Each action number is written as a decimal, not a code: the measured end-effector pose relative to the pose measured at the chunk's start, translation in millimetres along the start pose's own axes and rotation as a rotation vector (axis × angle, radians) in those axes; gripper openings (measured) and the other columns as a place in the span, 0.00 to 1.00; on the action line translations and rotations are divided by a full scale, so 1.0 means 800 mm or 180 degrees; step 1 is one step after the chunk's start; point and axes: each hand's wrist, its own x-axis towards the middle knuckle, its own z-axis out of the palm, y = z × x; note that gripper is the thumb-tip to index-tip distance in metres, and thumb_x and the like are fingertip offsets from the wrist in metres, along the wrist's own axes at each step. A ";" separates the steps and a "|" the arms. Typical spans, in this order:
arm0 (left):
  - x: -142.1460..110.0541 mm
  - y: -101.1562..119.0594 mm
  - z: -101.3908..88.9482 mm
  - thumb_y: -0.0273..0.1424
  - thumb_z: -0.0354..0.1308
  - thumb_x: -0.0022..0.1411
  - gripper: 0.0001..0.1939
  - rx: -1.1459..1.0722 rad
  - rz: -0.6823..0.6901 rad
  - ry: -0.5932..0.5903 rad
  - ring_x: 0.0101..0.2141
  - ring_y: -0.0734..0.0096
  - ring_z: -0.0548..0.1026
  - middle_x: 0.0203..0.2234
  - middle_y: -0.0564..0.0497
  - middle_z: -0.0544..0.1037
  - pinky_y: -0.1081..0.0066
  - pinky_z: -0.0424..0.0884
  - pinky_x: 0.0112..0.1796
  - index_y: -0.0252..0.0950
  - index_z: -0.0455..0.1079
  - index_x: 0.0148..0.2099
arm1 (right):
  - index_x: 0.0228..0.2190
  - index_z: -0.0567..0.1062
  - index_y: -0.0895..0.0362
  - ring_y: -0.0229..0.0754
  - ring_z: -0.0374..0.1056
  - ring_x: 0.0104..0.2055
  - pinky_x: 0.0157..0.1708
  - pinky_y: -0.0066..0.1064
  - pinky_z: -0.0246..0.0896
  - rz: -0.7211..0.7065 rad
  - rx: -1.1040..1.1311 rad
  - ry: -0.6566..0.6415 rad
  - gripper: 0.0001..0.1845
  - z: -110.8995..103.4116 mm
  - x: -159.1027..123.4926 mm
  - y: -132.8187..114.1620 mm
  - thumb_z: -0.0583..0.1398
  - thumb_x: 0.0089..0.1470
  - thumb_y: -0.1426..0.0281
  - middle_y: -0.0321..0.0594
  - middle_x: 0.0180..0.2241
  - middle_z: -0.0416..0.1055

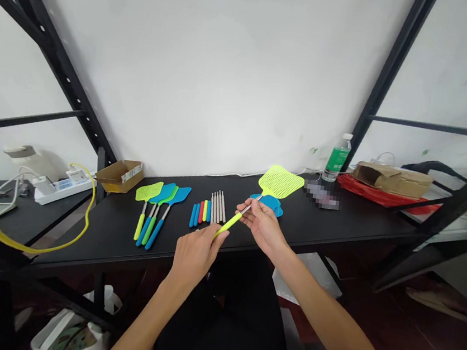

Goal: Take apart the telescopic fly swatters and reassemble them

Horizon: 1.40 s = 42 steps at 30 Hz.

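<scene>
A yellow-green fly swatter (281,182) with a perforated head is held up over the front of the black table, its head toward the back right. My left hand (197,252) is closed round the lower end of its yellow handle. The fingers of my right hand (264,223) pinch the metal shaft just below the head. Behind that hand lie blue swatter heads (271,203), partly hidden. Left of it are several metal rods (218,207) and a row of coloured handles (200,215). Farther left, several complete fly swatters (157,211) lie fanned out.
A small open cardboard box (119,176) sits at the table's left rear. At the right rear stands a water bottle (337,159), near a cardboard package (391,179) on red plastic. A yellow cable (85,220) loops across the left side. Black metal shelf posts flank the table (337,226).
</scene>
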 end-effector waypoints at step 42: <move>0.033 -0.122 0.039 0.37 0.43 0.71 0.23 0.0568 -0.1059 0.0090 0.45 0.52 0.76 0.49 0.39 0.76 0.65 0.67 0.38 0.34 0.69 0.59 | 0.35 0.73 0.58 0.28 0.45 0.14 0.11 0.20 0.42 0.0487 0.0093 -0.0128 0.12 -0.046 0.016 -0.065 0.64 0.53 0.63 0.26 0.17 0.57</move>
